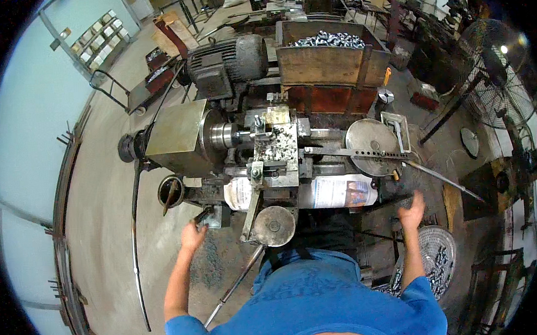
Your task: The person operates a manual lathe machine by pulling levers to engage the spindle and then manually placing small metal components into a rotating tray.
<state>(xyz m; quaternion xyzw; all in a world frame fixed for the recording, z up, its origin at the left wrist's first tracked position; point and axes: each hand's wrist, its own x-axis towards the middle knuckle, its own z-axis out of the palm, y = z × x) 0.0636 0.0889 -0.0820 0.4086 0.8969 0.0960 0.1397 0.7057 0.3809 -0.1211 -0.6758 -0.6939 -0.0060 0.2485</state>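
On the left, my left hand [193, 236] is closed at a short dark handle [203, 216] beside a small grey metal box [219, 217] at the machine's lower front. My right hand [412, 211] is raised on the right with its fingers apart, slightly blurred and holding nothing. Between my arms stands a small lathe [279, 143], its metal chuck [221, 135] at the left of the chip-covered slide. A round plate with a long lever [274, 226] is closest to my body. A larger round plate [372, 138] sits at the machine's right end.
A wooden bin [336, 66] of shiny metal pieces stands behind the lathe, beside a big motor [228, 58]. A perforated basket [437, 253] with similar pieces is below my right arm. Long rods [449, 180] jut out; a standing fan [495, 77] is at right.
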